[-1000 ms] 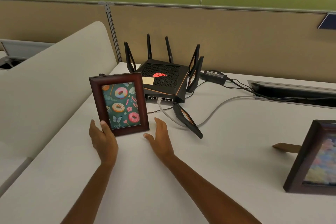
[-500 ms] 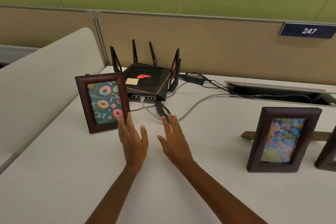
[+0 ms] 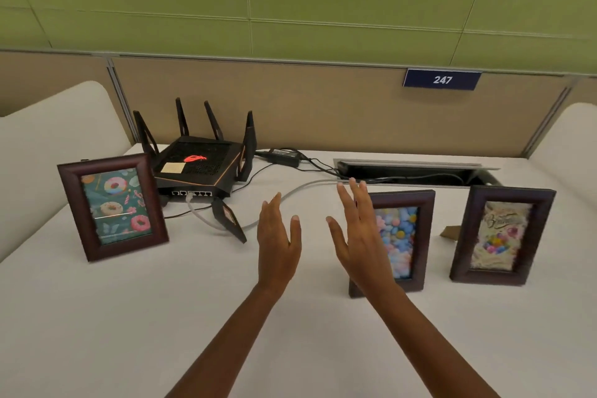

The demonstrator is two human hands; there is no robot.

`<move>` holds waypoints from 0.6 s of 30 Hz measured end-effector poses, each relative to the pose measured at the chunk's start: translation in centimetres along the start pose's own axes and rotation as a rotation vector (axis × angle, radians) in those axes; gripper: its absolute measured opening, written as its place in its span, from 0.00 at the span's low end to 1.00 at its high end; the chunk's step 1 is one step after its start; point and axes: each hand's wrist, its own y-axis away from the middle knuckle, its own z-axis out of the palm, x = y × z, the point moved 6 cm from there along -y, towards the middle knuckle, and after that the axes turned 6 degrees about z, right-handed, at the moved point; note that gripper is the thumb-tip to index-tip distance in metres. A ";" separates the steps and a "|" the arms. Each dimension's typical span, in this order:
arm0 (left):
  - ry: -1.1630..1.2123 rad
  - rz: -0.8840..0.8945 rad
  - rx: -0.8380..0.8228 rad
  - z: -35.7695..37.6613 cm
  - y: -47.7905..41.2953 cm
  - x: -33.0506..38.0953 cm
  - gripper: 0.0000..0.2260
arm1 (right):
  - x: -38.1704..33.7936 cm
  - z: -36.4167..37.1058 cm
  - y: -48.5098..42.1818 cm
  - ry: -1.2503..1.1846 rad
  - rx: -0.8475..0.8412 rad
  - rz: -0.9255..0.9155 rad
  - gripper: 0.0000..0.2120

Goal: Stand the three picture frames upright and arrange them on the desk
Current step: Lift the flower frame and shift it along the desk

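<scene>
Three dark wooden picture frames stand upright on the white desk. The donut frame is at the left, beside the router. The pastel-ball frame stands right of centre, and the nest frame is furthest right. My left hand hovers open over the middle of the desk, touching nothing. My right hand is open too, raised in front of the left part of the pastel-ball frame and hiding that edge; whether it touches the frame I cannot tell.
A black router with upright antennas sits at the back left, one antenna lying on the desk. Cables run to a power brick and an open cable slot. Padded dividers flank the desk.
Both hands left the donut frame and moved right toward the middle frame. The view swung right, bringing the two right-hand frames into sight.
</scene>
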 end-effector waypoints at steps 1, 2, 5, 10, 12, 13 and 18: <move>0.003 0.008 -0.018 0.9 -0.1 0.8 0.22 | 0.9 -1.2 -0.2 -0.005 0.024 0.014 0.25; 0.010 0.015 -0.035 1.8 -0.1 1.7 0.22 | 1.9 -2.3 -0.4 -0.016 0.045 0.024 0.25; 0.043 0.006 -0.077 4.3 0.1 3.5 0.22 | 5.1 -5.1 -1.0 -0.043 0.101 0.086 0.25; 0.054 -0.144 -0.096 7.4 0.6 4.2 0.21 | 10.7 -7.4 -0.8 -0.139 0.137 0.275 0.24; 0.053 -0.199 -0.124 8.4 1.0 3.9 0.22 | 12.7 -7.4 -0.4 -0.180 0.112 0.348 0.25; 0.036 -0.225 -0.141 8.8 1.2 3.6 0.22 | 13.7 -7.3 -0.1 -0.208 0.096 0.390 0.25; 0.065 -0.416 -0.238 10.8 2.5 2.1 0.25 | 17.4 -6.1 1.4 -0.384 0.000 0.578 0.26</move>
